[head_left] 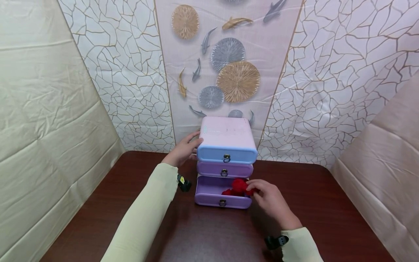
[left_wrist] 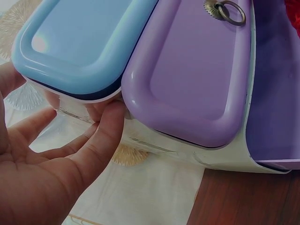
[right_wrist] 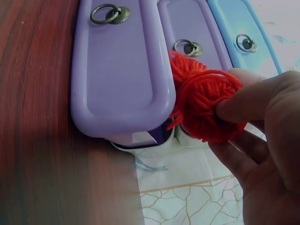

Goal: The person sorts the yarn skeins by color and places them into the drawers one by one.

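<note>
A small three-drawer cabinet has a pink top, with a blue top drawer and a purple middle drawer, both pushed in. The purple bottom drawer is pulled out. My left hand rests against the cabinet's left side, thumb at the top edge and fingertips on the side wall beside the blue drawer. With thumb and fingers, my right hand pinches a red ball of yarn at the bottom drawer's right edge. More red yarn lies inside that drawer, partly hidden by its front.
The cabinet stands on a dark reddish-brown table, near its back edge. Patterned cloth hangs behind it, and plain beige cloth borders the left side. Ring pulls stick out from the drawer fronts.
</note>
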Demonstrator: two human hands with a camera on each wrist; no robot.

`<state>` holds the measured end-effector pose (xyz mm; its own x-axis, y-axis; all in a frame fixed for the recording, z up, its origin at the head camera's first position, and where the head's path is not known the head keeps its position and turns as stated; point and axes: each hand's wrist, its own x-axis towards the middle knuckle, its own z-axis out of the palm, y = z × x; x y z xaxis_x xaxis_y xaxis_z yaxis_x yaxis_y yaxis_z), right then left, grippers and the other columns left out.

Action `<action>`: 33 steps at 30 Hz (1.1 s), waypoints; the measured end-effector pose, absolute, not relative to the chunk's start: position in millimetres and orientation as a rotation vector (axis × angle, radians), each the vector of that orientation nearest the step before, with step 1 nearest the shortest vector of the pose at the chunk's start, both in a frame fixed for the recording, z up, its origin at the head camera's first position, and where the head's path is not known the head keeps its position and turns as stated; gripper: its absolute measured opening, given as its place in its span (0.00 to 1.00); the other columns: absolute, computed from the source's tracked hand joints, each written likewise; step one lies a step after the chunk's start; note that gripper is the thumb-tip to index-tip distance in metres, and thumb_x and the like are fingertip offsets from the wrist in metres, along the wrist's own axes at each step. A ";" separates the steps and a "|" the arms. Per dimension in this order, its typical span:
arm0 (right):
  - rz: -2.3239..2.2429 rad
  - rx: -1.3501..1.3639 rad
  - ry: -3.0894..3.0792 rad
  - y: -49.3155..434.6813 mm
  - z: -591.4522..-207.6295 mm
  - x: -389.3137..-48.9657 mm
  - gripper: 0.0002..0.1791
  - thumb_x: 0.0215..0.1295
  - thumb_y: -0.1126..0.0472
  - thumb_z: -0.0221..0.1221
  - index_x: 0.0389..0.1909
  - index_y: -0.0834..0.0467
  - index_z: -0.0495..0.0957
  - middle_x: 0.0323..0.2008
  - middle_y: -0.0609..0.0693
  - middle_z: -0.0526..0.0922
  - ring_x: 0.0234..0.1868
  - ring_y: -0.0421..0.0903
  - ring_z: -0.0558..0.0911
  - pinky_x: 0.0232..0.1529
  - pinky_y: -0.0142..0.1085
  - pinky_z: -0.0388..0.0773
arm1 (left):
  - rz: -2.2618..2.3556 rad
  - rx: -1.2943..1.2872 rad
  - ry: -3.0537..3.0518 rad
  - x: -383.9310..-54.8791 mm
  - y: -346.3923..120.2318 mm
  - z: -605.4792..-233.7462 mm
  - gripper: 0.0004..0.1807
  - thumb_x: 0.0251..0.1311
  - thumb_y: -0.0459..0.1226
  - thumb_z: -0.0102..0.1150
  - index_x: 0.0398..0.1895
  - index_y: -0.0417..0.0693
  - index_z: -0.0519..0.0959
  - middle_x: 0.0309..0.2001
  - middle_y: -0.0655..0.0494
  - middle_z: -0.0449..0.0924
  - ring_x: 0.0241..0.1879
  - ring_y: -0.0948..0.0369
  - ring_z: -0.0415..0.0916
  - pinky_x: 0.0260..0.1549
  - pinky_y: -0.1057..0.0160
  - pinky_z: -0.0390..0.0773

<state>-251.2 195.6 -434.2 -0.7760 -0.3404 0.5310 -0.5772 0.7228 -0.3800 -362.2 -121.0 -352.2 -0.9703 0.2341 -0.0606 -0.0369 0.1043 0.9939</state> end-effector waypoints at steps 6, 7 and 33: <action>0.755 0.748 -2.483 188.8 -436.7 -254.6 0.17 0.53 0.78 0.60 0.32 0.51 0.83 0.46 0.47 0.84 0.49 0.47 0.82 0.47 0.45 0.81 | 1.967 0.201 2.170 -361.5 -121.9 -352.0 0.31 0.70 0.50 0.50 0.75 0.63 0.56 0.54 0.39 0.77 0.44 0.53 0.80 0.40 0.53 0.83; 0.754 0.758 -2.476 187.6 -437.0 -255.1 0.17 0.53 0.79 0.59 0.31 0.51 0.82 0.46 0.47 0.83 0.49 0.46 0.82 0.47 0.45 0.81 | 1.969 0.200 2.166 -361.4 -122.0 -351.9 0.31 0.70 0.50 0.50 0.75 0.63 0.56 0.54 0.39 0.77 0.44 0.53 0.80 0.39 0.53 0.83; 0.706 0.816 -2.421 152.1 -445.7 -268.0 0.16 0.54 0.77 0.61 0.26 0.51 0.82 0.43 0.44 0.84 0.48 0.44 0.80 0.47 0.41 0.80 | 1.988 0.197 2.140 -362.4 -122.7 -353.9 0.32 0.70 0.51 0.50 0.75 0.64 0.56 0.54 0.37 0.76 0.43 0.54 0.81 0.50 0.45 0.79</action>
<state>-268.0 152.1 -445.7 -0.7038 -0.4035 0.5847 -0.6546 0.6881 -0.3131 -362.4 -122.7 -353.9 -0.9682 0.2416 -0.0646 -0.0467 0.0789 0.9958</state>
